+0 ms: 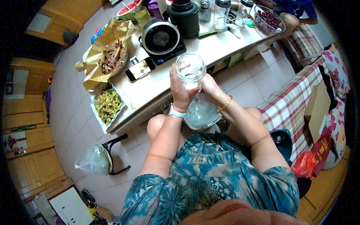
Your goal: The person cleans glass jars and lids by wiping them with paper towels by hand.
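A clear glass jar (191, 69) is held upright over the table's near edge, its round open mouth toward me. My left hand (182, 88) is wrapped round the jar's left side, with a white band on the wrist. My right hand (210, 85) is at the jar's lower right, partly hidden behind it; what its fingers do is hard to see. Below the jar, between my knees, is a clear plastic bag (201, 111). A phone (140, 69) lies on the table left of the jar, near a black round cooker (161, 37).
The white table (148, 88) holds shredded food on brown paper (111, 56), a tray of green food (107, 107), a black pot (183, 18), glass jars (221, 15), a knife (208, 34) and a bowl of dark fruit (269, 20). Another person's leg (290, 21) is at upper right.
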